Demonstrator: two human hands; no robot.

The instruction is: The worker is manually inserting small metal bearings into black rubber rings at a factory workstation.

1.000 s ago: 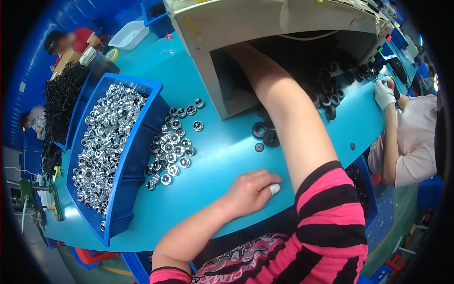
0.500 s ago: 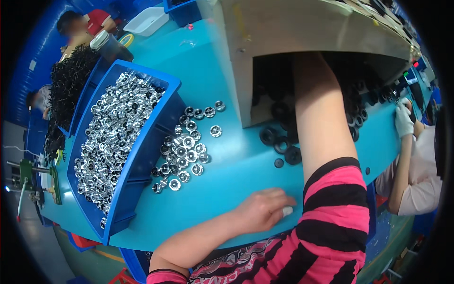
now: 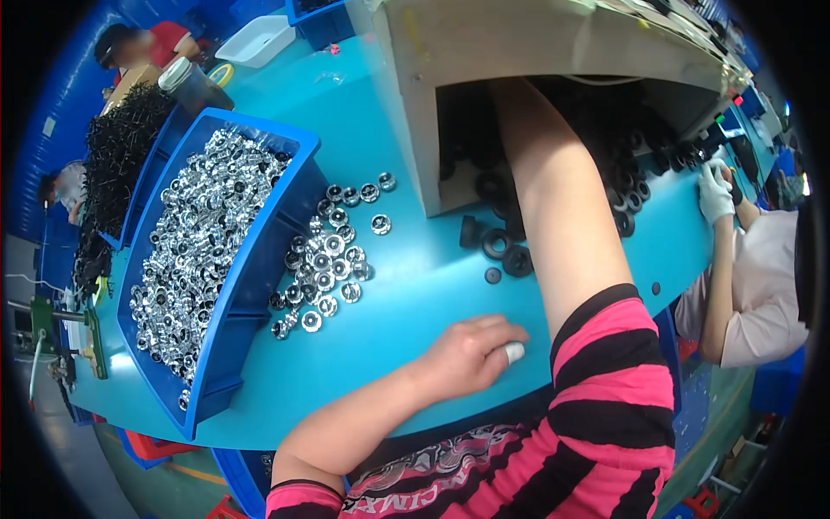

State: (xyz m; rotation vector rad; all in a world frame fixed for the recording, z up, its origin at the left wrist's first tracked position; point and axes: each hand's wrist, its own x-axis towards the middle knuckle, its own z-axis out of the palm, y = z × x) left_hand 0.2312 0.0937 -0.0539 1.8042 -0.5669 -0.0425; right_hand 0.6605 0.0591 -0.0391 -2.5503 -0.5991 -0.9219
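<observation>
In the head view, over the last half second the right forearm [image 3: 562,195] has swung from nearly straight ahead to a leftward lean, while the scene has slid slightly left. The arm stretches from its striped sleeve [image 3: 609,381] deep into the box [image 3: 553,43], whose dark inside hides the right hand, so its grip cannot be told. The left hand [image 3: 471,353] rests palm down by the table [image 3: 406,303] edge, fingers bent and close together, thumb in a white cover [image 3: 514,352]; whether anything lies under them cannot be told. Black rings [image 3: 517,261] lie beside the forearm and inside the box; chrome wheels [image 3: 324,262] lie right of the bin [image 3: 251,320].
</observation>
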